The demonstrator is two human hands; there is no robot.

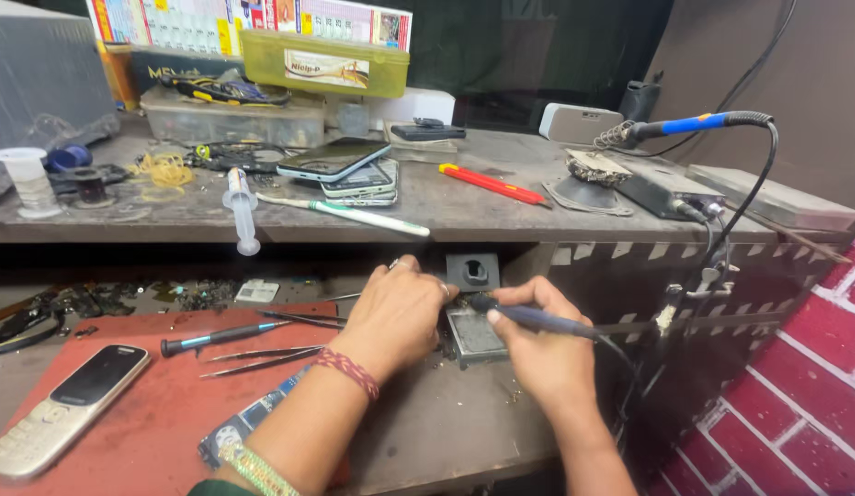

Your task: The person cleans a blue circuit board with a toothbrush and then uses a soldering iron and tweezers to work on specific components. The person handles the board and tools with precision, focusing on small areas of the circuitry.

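Hands meet at the middle of the lower table (464, 432), over a small grey device (476, 332) that lies flat just below a dark square socket (473, 271) in the shelf edge. The left hand (395, 312) is curled palm down on the device's left edge; its fingertips are hidden behind the knuckles, so what they pinch cannot be made out. A ring shows on one finger, with a woven red band and a green bangle at the wrist. The right hand (537, 344) is clenched around a blue-handled soldering iron (528, 318), held like a pen, its tip pointing left and lost between the two hands. The cord runs off to the right.

On the red mat (161, 413) to the left lie a keypad phone (64, 409), a precision screwdriver (220, 337) and thin tweezers (262, 358); a blue circuit board (248, 424) is mostly covered by the left forearm.

On the shelf above, a syringe (241, 209) overhangs the edge beside a stack of smartphones (349, 170), a red cutter (490, 183) and a second blue-handled iron (698, 123) resting in its stand. Clutter further back is too blurred to tell apart.
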